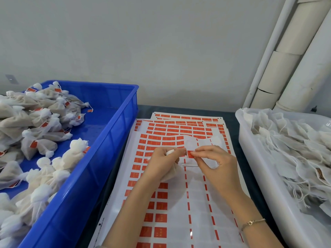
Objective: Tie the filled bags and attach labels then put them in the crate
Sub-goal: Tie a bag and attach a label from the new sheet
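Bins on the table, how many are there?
2. A blue crate on the left holds tied bags with red labels. A white bin on the right holds untied bags. Both run past the picture's edges, so more bins may be out of view.

Background stuff, for anyone curious: the whole back is a plain pale grey wall [161,42], nothing fancy. Far left on it, just above the bench line, there's a small grey wall plate [11,79], probably a socket, but it's too blurry to say.

On the right, a bunch of pipes lean up the wall. There's a thin white pipe [268,51] and right beside it a fat cream pipe [286,56] wrapped in sections with visible seams. One seam lower down looks cracked. Another thick pale pipe [308,77] sits just right of that.

There's a tiny dark thing [313,109] at the foot of the pipes, and I can't make it out. The tabletop [188,108] is dark blue-grey. There's also a thin gold-coloured bracelet [252,222] at the bottom right.
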The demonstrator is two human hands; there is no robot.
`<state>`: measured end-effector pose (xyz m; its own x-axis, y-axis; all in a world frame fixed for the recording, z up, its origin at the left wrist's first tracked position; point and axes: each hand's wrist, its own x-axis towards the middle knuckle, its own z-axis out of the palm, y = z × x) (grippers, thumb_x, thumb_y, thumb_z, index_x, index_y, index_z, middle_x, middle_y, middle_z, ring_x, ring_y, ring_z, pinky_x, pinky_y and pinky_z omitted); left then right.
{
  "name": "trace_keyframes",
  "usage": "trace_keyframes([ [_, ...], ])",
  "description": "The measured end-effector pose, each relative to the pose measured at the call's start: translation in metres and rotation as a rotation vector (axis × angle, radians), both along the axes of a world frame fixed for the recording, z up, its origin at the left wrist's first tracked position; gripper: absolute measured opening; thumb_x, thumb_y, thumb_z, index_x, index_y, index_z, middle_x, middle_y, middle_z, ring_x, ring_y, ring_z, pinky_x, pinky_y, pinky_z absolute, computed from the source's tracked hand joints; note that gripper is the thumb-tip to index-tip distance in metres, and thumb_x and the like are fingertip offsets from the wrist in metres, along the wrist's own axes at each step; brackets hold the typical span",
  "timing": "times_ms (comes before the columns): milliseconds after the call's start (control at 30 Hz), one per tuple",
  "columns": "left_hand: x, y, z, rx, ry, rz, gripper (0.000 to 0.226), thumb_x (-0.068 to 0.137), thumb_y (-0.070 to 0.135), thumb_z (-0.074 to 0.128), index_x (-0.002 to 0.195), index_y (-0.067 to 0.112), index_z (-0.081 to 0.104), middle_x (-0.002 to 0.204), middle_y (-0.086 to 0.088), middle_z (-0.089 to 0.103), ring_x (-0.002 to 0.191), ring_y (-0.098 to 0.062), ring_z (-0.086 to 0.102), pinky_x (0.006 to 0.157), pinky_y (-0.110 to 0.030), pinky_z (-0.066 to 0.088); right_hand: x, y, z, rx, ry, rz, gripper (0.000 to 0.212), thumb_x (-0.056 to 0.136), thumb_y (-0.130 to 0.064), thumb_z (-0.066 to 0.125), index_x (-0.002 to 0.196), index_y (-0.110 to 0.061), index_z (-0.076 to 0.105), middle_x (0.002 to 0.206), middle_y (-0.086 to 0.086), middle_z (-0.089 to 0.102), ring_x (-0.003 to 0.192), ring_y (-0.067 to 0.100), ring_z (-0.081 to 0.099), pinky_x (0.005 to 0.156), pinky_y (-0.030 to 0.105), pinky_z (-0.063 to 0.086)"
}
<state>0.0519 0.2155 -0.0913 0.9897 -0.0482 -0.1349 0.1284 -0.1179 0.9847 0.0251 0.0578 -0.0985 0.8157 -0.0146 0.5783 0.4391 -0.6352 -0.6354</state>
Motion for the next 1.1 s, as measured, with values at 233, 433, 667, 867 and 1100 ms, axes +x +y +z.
trace_keyframes([
  [233,0.000,0.000,0.001,0.024,-0.062,-0.025,0.011,0.088,0.035,0.065,0.078,0.034,0.069,0.063,0.014,0.058,0.065,-0.010,0.051,0.051,-0.015,0.038,-0.001,0.001,0.000,0.153,0.084,0.034,0.019,0.085,-0.022,0.066,0.097,-0.036,0.064,0.101,-0.028,0.060,0.099,-0.006,0.056,0.079,0.001,0.043],
  [433,-0.001,0.000,-0.001,0.082,-0.081,-0.114,0.014,0.087,0.040,0.064,0.075,0.036,0.070,0.057,0.024,0.057,0.069,-0.009,0.052,0.057,-0.017,0.038,0.002,0.004,-0.005,0.108,0.191,0.030,0.015,0.082,-0.027,0.070,0.090,-0.037,0.063,0.086,-0.025,0.061,0.086,-0.008,0.057,0.069,0.000,0.043],
  [667,0.000,-0.001,-0.010,0.306,-0.206,-0.118,0.015,0.085,0.037,0.069,0.071,0.040,0.063,0.070,0.021,0.060,0.071,-0.004,0.059,0.044,-0.003,0.038,0.005,-0.001,-0.007,0.131,0.201,0.023,0.011,0.082,-0.024,0.072,0.082,-0.033,0.065,0.081,-0.020,0.065,0.082,-0.005,0.059,0.066,0.003,0.045],
  [867,-0.003,0.002,-0.011,0.310,-0.195,-0.174,0.016,0.090,0.034,0.062,0.098,0.047,0.058,0.098,0.030,0.052,0.087,0.005,0.052,0.055,-0.005,0.039,0.007,-0.004,-0.009,0.227,0.246,0.033,0.009,0.083,-0.023,0.071,0.083,-0.031,0.067,0.079,-0.024,0.066,0.082,-0.006,0.062,0.063,0.002,0.046],
  [1100,-0.023,0.018,-0.005,0.146,-0.091,-0.164,0.033,0.087,0.032,0.066,0.114,0.043,0.050,0.112,0.019,0.060,0.103,-0.007,0.061,0.082,-0.019,0.052,0.007,-0.009,0.000,0.362,0.334,0.054,0.015,0.086,-0.024,0.066,0.091,-0.038,0.065,0.100,-0.025,0.061,0.091,0.003,0.061,0.063,0.006,0.042],
])
